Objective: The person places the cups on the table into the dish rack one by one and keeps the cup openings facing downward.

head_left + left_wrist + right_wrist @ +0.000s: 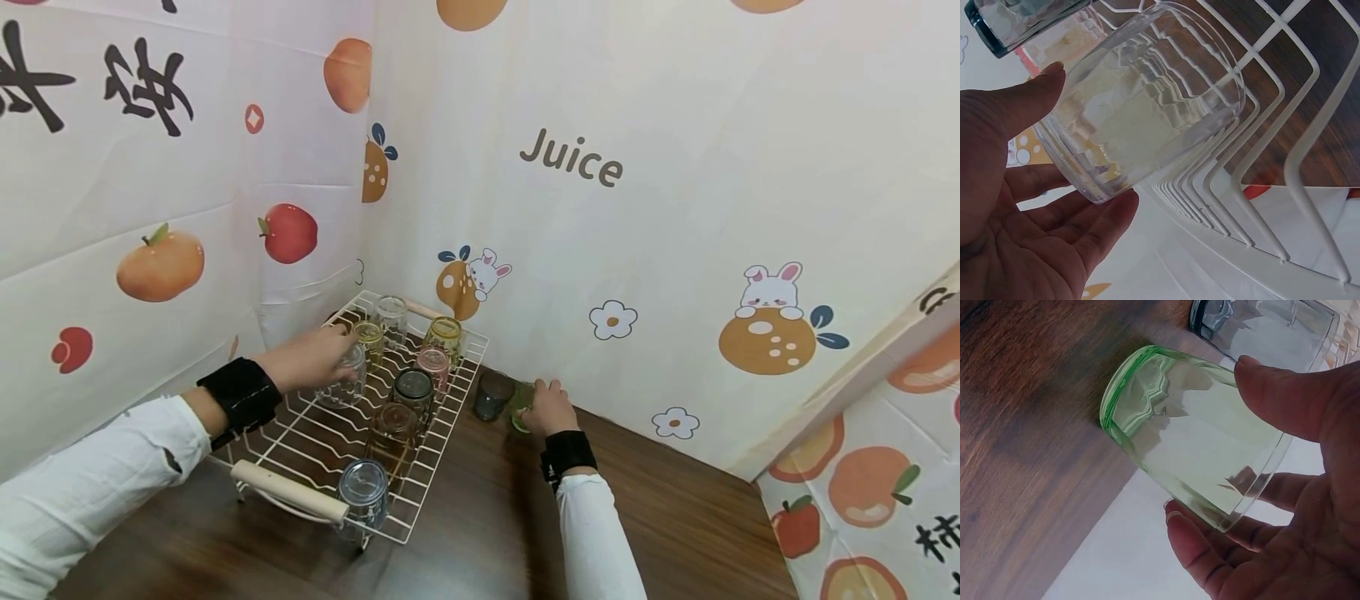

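Observation:
On the white wire rack [300, 450], my left hand [311, 360] grips a clear glass [347, 382] that stands upside down. In the left wrist view the thumb [1044, 87] lies along one side of this clear glass [1141, 100], and curled fingers hold the other. Down on the table, my right hand [551, 408] holds a green glass [521, 410] near its rim. The right wrist view shows this green glass [1179, 425] between thumb and fingers, its thick base on the wood. Beside it stands a dark grey glass [493, 397].
Several other upturned glasses share the rack, among them a blue one [363, 492], a brown one [393, 433], a pink one [433, 367] and a yellow one [444, 335]. Wooden handles [288, 490] edge the rack. A printed cloth wall [600, 233] rises behind the wooden table [675, 517].

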Motion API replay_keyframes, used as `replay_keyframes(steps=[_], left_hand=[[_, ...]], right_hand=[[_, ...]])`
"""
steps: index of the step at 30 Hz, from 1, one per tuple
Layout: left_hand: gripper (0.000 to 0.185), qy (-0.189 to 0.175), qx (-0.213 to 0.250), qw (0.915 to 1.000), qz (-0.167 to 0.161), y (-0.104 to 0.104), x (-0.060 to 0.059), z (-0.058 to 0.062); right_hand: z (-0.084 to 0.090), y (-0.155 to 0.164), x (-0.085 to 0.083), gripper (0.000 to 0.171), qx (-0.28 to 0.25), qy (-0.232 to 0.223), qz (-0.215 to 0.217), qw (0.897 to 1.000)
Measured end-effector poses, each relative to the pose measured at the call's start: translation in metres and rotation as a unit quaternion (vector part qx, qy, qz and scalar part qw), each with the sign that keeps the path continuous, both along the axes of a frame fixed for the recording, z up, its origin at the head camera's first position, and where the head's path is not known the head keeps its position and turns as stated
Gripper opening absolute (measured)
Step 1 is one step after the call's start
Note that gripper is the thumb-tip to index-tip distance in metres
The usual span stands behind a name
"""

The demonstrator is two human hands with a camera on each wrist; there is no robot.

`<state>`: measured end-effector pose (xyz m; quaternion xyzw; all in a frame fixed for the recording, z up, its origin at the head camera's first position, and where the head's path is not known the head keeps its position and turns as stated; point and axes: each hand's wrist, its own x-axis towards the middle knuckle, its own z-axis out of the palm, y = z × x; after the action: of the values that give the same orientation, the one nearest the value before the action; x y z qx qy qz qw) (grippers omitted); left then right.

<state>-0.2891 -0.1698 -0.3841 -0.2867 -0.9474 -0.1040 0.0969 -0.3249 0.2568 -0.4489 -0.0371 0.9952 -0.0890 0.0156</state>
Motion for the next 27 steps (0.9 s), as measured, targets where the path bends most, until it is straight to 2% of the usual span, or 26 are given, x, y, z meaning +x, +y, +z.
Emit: replay_keyframes(steps=[12, 23, 27], left_hand=[[0.06, 0.003, 0.011, 0.9999, -0.003, 0.0, 0.0, -0.001], [0.064, -0.003, 0.013, 0.9999, 0.007, -0.004, -0.001, -0.003], [0.068, -0.002, 0.007, 0.9999, 0.007, -0.002, -0.001, -0.004]], right_hand=[[-0.003, 0.001, 0.002, 0.07, -0.007, 0.007, -0.002, 1.0], [-0.005, 0.0, 0.003, 0.073, -0.029, 0.015, -0.002, 0.999], [-0.012, 0.005, 0.004, 0.076, -0.068, 0.021, -0.011, 0.997]])
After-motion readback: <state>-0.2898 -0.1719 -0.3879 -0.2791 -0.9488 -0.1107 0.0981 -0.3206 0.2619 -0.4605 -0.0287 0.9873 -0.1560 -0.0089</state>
